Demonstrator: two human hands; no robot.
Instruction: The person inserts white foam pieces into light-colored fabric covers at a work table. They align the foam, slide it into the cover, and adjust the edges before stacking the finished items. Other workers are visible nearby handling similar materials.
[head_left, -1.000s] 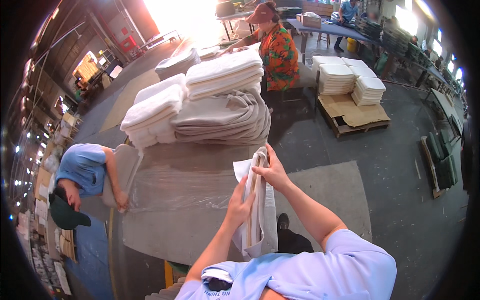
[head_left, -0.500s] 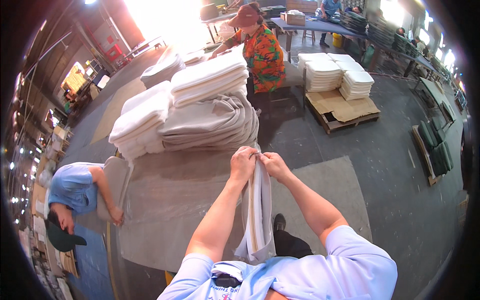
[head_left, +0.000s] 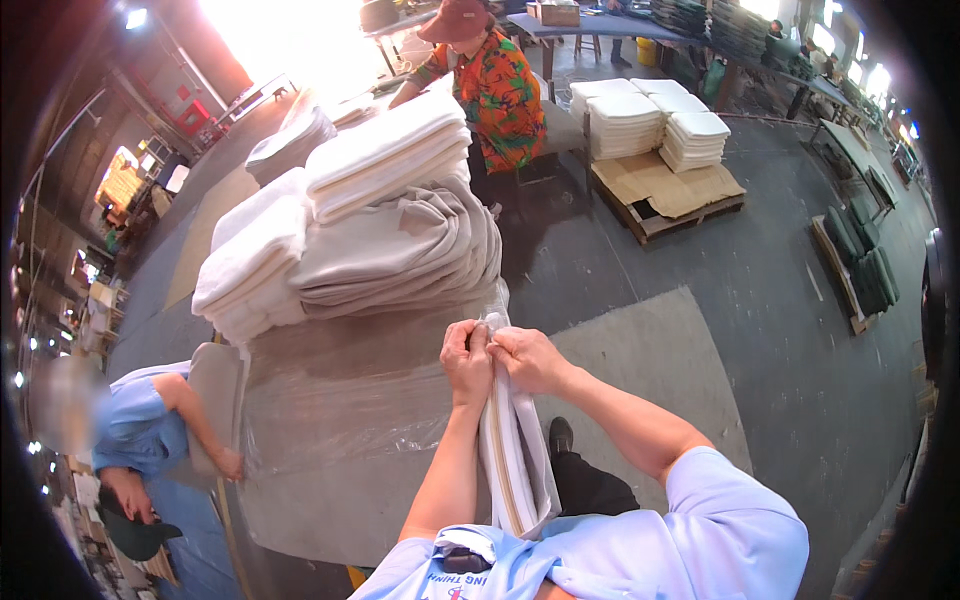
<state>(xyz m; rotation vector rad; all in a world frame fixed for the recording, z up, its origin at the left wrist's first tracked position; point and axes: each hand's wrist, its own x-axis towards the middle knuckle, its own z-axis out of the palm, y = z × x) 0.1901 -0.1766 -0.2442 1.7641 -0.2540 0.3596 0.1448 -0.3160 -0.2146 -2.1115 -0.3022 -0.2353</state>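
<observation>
A long light-grey fabric cover with white padding inside stretches from the table edge towards my body. Along its length runs a tan zipper. My left hand is closed with its fingertips pinched at the far part of the zipper. Beside it, my right hand is closed too, gripping the cover's edge close to the left fingertips. The small part between the fingers is hidden. Beyond my hands, a pile of folded grey covers and white padded pieces lies on the table.
The table has a plastic-covered top. At the left, a person in blue leans over a grey piece. Across the pile stands a person in a patterned shirt. White stacks sit on a pallet at the right.
Both hands have come a little nearer to me along the zipper, still close together. My right elbow sits further out. The whole view has shifted slightly.
</observation>
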